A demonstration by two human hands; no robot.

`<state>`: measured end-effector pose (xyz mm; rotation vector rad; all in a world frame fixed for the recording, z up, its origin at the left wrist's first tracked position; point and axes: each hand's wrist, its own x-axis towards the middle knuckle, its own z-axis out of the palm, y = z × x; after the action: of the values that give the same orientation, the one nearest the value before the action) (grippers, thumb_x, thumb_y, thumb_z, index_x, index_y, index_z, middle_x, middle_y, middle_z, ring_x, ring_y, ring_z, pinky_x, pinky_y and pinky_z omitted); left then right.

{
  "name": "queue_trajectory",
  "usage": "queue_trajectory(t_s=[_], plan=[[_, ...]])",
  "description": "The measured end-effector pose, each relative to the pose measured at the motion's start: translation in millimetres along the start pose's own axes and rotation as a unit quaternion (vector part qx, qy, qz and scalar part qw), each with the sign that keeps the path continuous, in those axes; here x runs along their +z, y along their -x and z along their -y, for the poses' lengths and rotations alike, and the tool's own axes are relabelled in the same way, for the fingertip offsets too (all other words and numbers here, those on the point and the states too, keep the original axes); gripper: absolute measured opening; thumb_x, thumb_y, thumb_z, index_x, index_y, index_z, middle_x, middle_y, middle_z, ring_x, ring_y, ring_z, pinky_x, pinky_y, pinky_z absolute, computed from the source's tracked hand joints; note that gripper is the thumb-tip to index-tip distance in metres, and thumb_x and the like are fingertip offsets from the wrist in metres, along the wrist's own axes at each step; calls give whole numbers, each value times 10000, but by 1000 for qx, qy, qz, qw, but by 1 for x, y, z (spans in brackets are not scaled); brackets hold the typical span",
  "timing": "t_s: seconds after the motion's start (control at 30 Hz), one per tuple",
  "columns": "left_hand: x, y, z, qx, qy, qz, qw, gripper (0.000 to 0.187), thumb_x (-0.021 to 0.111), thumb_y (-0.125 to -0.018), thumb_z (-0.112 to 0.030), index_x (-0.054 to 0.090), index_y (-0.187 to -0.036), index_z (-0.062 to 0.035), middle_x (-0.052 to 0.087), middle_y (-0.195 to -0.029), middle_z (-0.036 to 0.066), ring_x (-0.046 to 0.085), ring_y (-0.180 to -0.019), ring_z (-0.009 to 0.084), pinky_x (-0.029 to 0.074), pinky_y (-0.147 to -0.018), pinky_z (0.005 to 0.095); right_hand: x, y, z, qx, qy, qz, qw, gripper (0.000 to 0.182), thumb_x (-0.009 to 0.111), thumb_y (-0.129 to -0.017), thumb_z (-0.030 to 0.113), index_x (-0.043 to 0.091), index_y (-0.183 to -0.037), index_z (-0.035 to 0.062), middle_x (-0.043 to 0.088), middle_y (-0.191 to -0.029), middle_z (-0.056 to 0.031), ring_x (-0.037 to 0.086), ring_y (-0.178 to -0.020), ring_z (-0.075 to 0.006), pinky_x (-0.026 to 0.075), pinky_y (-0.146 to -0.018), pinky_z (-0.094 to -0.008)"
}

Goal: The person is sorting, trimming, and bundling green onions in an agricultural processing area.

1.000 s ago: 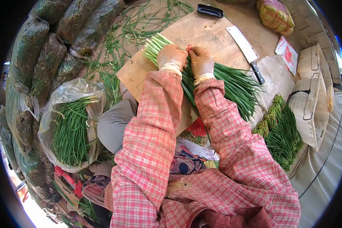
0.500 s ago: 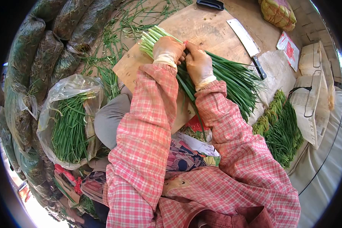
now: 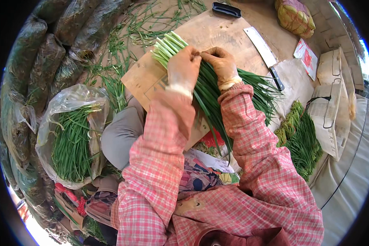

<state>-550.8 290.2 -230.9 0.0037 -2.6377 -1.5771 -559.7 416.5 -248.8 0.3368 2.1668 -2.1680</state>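
A bunch of garlic chives (image 3: 209, 80) lies across the wooden board (image 3: 141, 78), its pale cut stems toward the upper left and its green leaves fanning to the lower right. Over the stem side, my left hand (image 3: 183, 69) is closed, fingertips pinched on top of the bunch. My right hand (image 3: 222, 65) is closed too, its thumb and fingers meeting the left fingertips. What the fingertips pinch is too small to make out. Some long leaves hang over the board's near edge beside my right sleeve.
A cleaver (image 3: 263, 51) lies on the board's right side, near a black tray (image 3: 226, 10). At left, an open plastic bag (image 3: 49, 139) holds more chives beside stacked filled bags (image 3: 41, 61). Trimmed chives (image 3: 301, 141) and a white plastic basket (image 3: 326, 115) are at right.
My right hand has shifted slightly right and my left hand has turned, the fingertips staying close together over the bunch. The view has moved a little.
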Motion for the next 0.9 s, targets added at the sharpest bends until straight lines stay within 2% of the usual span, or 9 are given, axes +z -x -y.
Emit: queue_trajectory(t_s=[0.1, 0.3, 0.43, 0.53, 0.6, 0.67, 0.7, 0.77, 0.9], plan=[[-25, 0, -8, 340, -150, 4, 928, 534, 682, -663, -322, 511, -1128, -121, 503, -1180, 95, 481, -1079, 249, 357, -935, 366, 0, 1, -1, -43, 18, -20, 999, 122, 649, -675, 105, 611, -718, -2, 589, -640, -61, 514, -605, -114, 420, -571, -248], [-8, -17, 31, 328, -206, 46, 921, 635, 639, -658, -461, 499, -1148, -82, 543, -1131, 58, 458, -1114, 231, 234, -1018, 425, 17, 9, 24, -193, 129, -106, 967, 85, 567, -715, 71, 545, -717, -11, 587, -716, -142, 552, -661, -238, 431, -609, -299], [8, -30, 54, 380, -281, -6, 881, 600, 595, -675, -517, 550, -1087, -83, 583, -1068, 41, 496, -1068, 229, 268, -992, 407, 47, 56, 18, -397, 262, -30, 879, 121, 570, -649, -2, 499, -744, 19, 503, -724, -150, 525, -774, -334, 421, -711, -409], [2, -26, 43, 371, -202, -27, 906, 575, 575, -689, -546, 592, -1031, -83, 607, -1020, 62, 532, -1012, 221, 286, -973, 401, 58, 90, 7, -400, 247, 12, 883, 163, 552, -624, -69, 488, -735, 32, 495, -700, -137, 507, -707, -330, 434, -693, -383], [-1, -21, 38, 350, -201, 1, 915, 567, 613, -679, -506, 576, -1062, -90, 597, -1041, 69, 506, -1052, 231, 261, -988, 398, 61, 122, 26, -242, 111, 107, 958, 165, 554, -642, -69, 518, -768, 30, 516, -711, -120, 532, -683, -292, 445, -684, -386], [-3, -23, 26, 323, -210, 35, 922, 551, 634, -687, -468, 561, -1092, -102, 580, -1077, 76, 473, -1097, 249, 231, -1006, 403, 74, 165, 34, -344, 263, 213, 876, 99, 565, -710, 9, 551, -807, 22, 548, -738, -98, 557, -683, -228, 463, -646, -327], [-9, -20, 19, 313, -222, 60, 921, 550, 611, -706, -478, 560, -1098, -95, 578, -1077, 85, 468, -1104, 251, 224, -1012, 400, 68, 167, 23, -298, 37, 230, 926, 97, 571, -733, 60, 554, -819, 19, 548, -753, -91, 558, -706, -208, 464, -646, -318], [-18, -24, 6, 319, -263, 113, 904, 541, 568, -739, -495, 562, -1084, -78, 577, -1072, 98, 457, -1112, 252, 207, -1017, 408, 50, 160, 0, 129, -86, 206, 966, 156, 575, -791, 125, 553, -895, 10, 578, -822, -61, 565, -779, -151, 467, -665, -286], [15, -58, -40, 313, -362, 272, 835, 567, 495, -782, -526, 561, -1058, -35, 585, -1036, 147, 505, -1041, 292, 328, -936, 393, 52, 142, -23, 313, -451, 97, 830, 309, 528, -862, 253, 505, -1078, 34, 570, -1012, -54, 555, -917, -154, 462, -777, -296]])
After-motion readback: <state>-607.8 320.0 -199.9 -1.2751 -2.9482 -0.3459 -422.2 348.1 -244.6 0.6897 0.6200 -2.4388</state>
